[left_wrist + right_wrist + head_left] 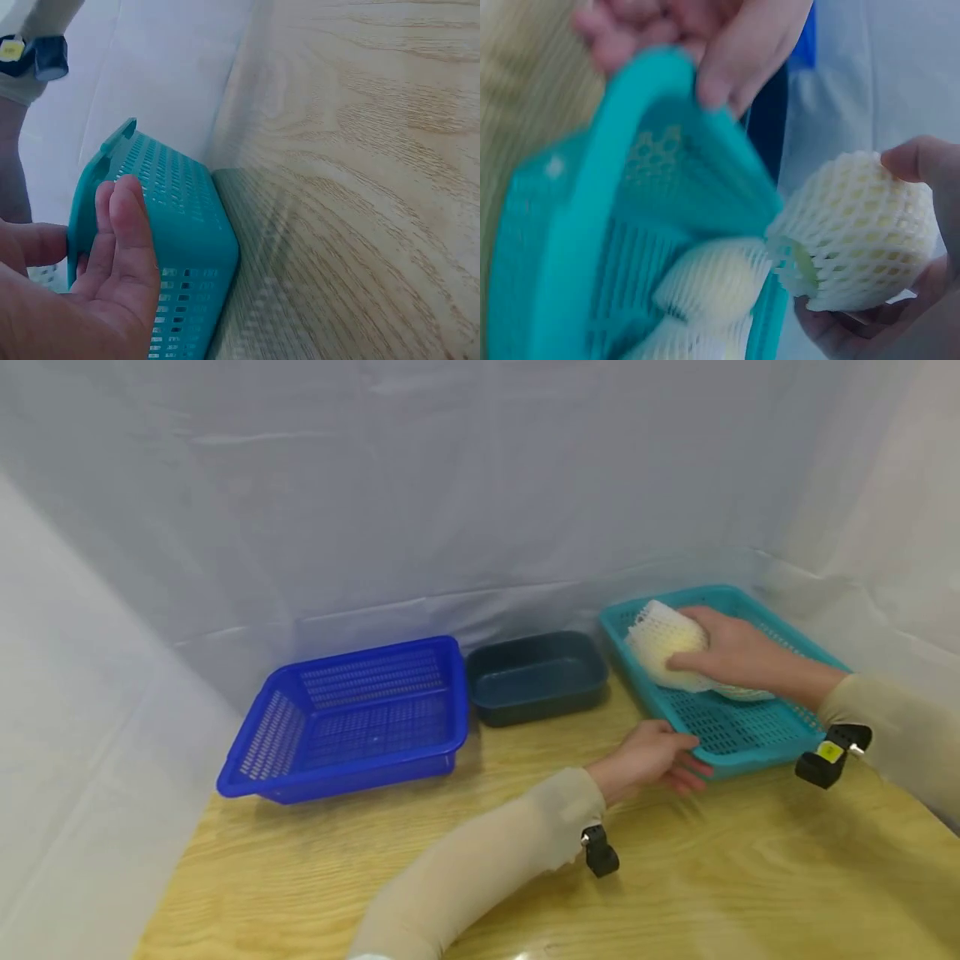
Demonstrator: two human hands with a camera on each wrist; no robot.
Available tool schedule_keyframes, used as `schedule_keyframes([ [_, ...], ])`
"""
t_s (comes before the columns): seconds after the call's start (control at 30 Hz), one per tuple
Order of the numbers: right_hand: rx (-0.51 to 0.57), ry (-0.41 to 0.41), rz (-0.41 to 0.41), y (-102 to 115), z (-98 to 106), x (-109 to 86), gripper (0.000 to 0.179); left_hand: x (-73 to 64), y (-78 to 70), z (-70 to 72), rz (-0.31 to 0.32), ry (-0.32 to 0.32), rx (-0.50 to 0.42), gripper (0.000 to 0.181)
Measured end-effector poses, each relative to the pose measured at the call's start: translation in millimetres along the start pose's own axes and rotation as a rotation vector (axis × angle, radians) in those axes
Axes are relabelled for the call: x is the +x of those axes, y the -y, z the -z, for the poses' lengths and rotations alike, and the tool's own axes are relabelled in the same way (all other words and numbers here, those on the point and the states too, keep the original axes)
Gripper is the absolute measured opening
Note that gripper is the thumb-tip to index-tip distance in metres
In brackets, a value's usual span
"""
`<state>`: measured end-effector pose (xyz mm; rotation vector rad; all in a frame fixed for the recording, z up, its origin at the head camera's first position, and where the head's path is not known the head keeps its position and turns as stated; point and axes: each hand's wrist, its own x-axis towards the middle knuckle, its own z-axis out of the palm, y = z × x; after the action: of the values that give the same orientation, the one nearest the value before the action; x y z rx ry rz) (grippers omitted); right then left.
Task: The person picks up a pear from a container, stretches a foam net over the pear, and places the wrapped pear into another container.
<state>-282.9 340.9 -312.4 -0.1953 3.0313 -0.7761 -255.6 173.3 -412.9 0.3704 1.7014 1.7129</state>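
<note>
My right hand holds a round, pale yellow fruit in a white foam net, its fingers and thumb around the sides. This fruit is above the left side of a teal slotted basket. Through the net's opening a greenish patch shows in the right wrist view; the exact kind of fruit cannot be told. Down in the basket lie more netted fruits, partly hidden from the head by the right hand. At the basket's near left corner, my left hand pinches the rim, thumb over it and fingers outside.
Left on the wooden table stands a blue slotted basket with nothing in it. Between the two baskets sits a dark green rectangular tub, also empty. White sheeting hangs behind and at both sides.
</note>
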Motion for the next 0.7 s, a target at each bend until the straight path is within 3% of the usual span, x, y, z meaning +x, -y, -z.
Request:
schedule_keyframes([
  [0.33, -0.208, 0.187, 0.034, -33.4, -3.1, 22.7, 0.083, 1.1, 0.0, 1.4, 0.002, -0.019, 0.043, 0.013],
  [0.7, -0.317, 0.322, 0.093, -43.1, -25.0, 35.9, 0.073, 0.7, 2.6, -1.8, -0.01, -0.042, 0.099, 0.016],
])
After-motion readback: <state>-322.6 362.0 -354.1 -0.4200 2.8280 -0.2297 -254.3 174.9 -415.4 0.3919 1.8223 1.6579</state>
